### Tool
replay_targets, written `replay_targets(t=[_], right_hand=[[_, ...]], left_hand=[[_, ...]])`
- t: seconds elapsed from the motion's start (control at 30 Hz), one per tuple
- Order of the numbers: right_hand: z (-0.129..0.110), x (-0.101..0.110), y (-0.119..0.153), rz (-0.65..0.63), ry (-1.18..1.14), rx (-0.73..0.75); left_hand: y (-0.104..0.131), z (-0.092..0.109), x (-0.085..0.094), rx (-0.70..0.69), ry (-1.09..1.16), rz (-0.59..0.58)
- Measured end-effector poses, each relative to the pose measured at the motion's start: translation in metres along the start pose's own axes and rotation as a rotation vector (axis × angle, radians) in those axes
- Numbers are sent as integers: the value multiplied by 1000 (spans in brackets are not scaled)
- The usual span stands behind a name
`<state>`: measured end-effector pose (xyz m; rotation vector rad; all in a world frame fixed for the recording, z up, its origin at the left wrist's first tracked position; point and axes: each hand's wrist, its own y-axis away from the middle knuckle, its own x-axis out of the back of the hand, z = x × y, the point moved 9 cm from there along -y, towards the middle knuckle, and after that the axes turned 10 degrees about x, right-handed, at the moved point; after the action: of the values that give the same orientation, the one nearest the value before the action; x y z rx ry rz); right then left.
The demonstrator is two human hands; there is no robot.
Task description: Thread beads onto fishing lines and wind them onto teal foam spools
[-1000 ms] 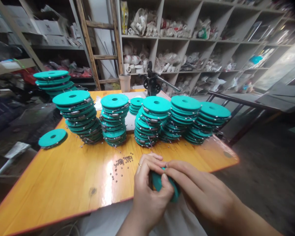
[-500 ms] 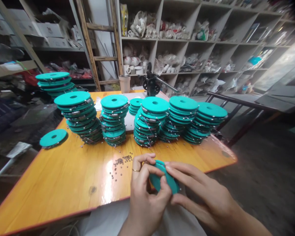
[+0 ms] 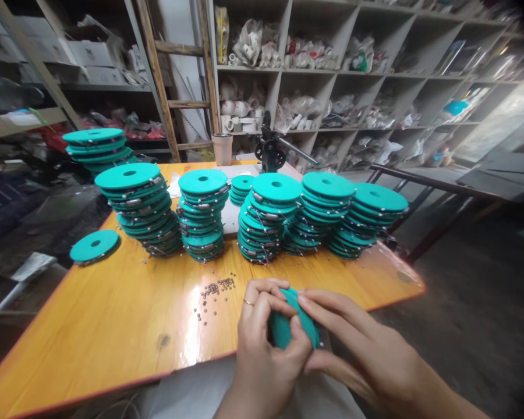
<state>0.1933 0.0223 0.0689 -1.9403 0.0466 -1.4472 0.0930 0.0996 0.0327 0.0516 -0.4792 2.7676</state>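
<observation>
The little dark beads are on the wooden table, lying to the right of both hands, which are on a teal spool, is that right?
Not quite: in the head view the little dark beads lie to the left of the left hand and right hand. They are on the wooden table, and both hands are on a teal spool.

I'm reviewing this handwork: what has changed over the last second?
The fingertips of the right hand have drawn back from those of the left hand, its thumb has come into view, and more of the green disc shows. The left hand still holds it; the disc stacks and scattered beads stay put.
</observation>
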Motion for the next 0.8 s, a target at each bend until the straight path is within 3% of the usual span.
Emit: replay_targets(t=[0.43,0.53,0.63,0.7,0.8], right_hand=[[-2,-2,-6,25,-44,31],[-11,9,-12,37,-120,35],[-20,25,-24,-33,-154,93],[-6,48,-30,10,-79,82],[54,99,-28,250,221,-124]], left_hand=[[-2,1,1,36,2,-81],[2,0,-1,41,-33,-148],[7,0,1,46,-105,-206],[7,8,21,-3,-194,-127],[3,23,83,-125,-375,89]])
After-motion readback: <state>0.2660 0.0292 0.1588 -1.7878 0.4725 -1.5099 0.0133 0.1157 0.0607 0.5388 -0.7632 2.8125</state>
